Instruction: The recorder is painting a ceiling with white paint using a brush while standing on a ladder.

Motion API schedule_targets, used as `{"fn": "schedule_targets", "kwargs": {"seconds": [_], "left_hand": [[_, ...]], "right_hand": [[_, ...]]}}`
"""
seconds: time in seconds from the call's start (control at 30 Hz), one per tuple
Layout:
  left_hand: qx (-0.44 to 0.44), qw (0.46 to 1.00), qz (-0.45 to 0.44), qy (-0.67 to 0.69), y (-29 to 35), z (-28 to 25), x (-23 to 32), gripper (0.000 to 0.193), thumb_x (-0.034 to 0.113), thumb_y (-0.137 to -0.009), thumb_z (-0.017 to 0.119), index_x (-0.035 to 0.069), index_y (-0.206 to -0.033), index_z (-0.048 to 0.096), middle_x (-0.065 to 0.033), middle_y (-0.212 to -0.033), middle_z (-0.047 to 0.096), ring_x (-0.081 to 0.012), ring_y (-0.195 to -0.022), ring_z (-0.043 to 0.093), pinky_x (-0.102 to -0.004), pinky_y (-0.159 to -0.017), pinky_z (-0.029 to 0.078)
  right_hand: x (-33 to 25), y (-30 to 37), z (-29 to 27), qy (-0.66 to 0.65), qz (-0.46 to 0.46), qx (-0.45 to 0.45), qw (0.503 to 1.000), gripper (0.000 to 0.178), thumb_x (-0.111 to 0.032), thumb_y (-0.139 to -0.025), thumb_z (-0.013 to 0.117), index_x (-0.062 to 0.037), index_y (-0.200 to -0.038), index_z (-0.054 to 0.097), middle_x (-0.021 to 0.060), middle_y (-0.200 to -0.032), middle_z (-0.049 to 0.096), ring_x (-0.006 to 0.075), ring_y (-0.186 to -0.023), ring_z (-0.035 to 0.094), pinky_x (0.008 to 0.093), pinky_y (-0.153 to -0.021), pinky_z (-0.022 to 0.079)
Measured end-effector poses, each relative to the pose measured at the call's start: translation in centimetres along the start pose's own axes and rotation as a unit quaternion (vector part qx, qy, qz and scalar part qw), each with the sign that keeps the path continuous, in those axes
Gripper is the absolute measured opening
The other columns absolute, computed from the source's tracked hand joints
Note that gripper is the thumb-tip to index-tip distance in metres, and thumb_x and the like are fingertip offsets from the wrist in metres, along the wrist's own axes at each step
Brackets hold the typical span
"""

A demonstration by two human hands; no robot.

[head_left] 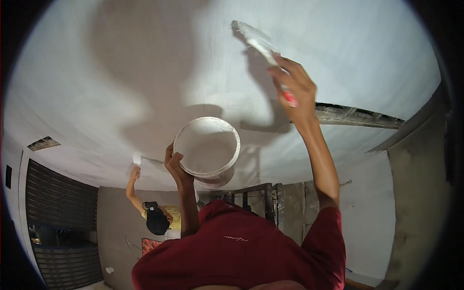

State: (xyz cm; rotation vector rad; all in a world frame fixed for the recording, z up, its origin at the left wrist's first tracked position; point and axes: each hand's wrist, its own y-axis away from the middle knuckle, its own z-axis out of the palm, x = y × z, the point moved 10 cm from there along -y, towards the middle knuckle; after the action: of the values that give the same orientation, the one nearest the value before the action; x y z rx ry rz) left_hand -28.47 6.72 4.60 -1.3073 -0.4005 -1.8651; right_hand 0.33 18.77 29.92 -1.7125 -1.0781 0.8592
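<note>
In my right hand [298, 89] is a paintbrush [256, 39] coated in white, its handle showing a bit of red between my fingers. The bristles lie against or very close to the white-painted wall [348, 53]. My left hand [178, 163] grips the rim of a round white bucket [228, 166] at its left side. The bucket's inside is smeared pale, and how much paint it holds I cannot tell. Shadows of the brush, the bucket and me fall on the wall.
Below left, a co-worker in a dark cap [157, 221] and yellow shirt holds a white brush [137, 158] to the same wall. A long recess [357, 116] cuts the wall at right. A dark metal frame [268, 203] stands behind me; a slatted shutter [60, 198] is at far left.
</note>
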Motion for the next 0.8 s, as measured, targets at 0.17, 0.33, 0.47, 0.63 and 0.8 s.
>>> {"fn": "schedule_targets", "kwargs": {"seconds": [0.17, 0.33, 0.47, 0.63, 0.8], "left_hand": [[0.016, 1.000, -0.018, 0.015, -0.2, -1.1, -1.2, 0.053, 0.017, -0.068, 0.045, -0.012, -0.111, 0.053, -0.0202, -0.098, 0.061, -0.0262, -0.087, 0.063, -0.0351, -0.075, 0.054], [0.029, 1.000, -0.008, 0.004, 0.0, -2.4, -1.2, 0.053, 0.017, -0.068, 0.045, -0.012, -0.111, 0.054, -0.0205, -0.098, 0.062, -0.0267, -0.086, 0.063, -0.0349, -0.075, 0.054], [0.027, 0.999, -0.013, -0.036, -0.1, -3.2, -1.8, 0.051, 0.020, -0.070, 0.044, -0.011, -0.109, 0.056, -0.0181, -0.100, 0.061, -0.0259, -0.090, 0.062, -0.0343, -0.077, 0.052], [0.023, 0.998, -0.037, -0.038, -0.1, -3.0, -2.3, 0.051, 0.022, -0.072, 0.044, -0.010, -0.109, 0.057, -0.0155, -0.103, 0.058, -0.0248, -0.095, 0.059, -0.0342, -0.082, 0.050], [0.047, 0.998, -0.029, 0.014, 0.4, -3.1, -2.2, 0.052, 0.017, -0.068, 0.043, -0.012, -0.109, 0.055, -0.0201, -0.101, 0.062, -0.0271, -0.090, 0.063, -0.0362, -0.076, 0.054]], "right_hand": [[-1.6, 5.3, 7.8, 0.215, -0.133, -0.137, 0.958, 0.027, -0.005, -0.069, 0.064, -0.0058, -0.096, 0.064, 0.0186, -0.126, 0.057, 0.0319, -0.111, 0.059, 0.0339, -0.081, 0.057], [-0.4, 8.9, 9.5, 0.190, -0.143, -0.266, 0.934, 0.024, -0.006, -0.069, 0.066, -0.0043, -0.092, 0.064, 0.0212, -0.120, 0.059, 0.0329, -0.105, 0.061, 0.0337, -0.079, 0.056], [2.0, 0.7, 5.2, 0.018, -0.036, -0.292, 0.956, 0.035, 0.009, -0.066, 0.063, -0.0035, -0.098, 0.069, 0.0158, -0.100, 0.068, 0.0328, -0.096, 0.065, 0.0398, -0.083, 0.055], [0.8, -9.9, 0.2, 0.061, -0.072, -0.230, 0.969, 0.027, 0.007, -0.072, 0.062, -0.0040, -0.095, 0.070, 0.0122, -0.091, 0.070, 0.0219, -0.078, 0.067, 0.0315, -0.069, 0.052], [-3.9, -11.6, -1.5, 0.158, -0.091, -0.168, 0.969, 0.013, 0.004, -0.071, 0.059, -0.0004, -0.077, 0.069, 0.0131, -0.073, 0.068, 0.0252, -0.066, 0.065, 0.0346, -0.064, 0.054]]}}
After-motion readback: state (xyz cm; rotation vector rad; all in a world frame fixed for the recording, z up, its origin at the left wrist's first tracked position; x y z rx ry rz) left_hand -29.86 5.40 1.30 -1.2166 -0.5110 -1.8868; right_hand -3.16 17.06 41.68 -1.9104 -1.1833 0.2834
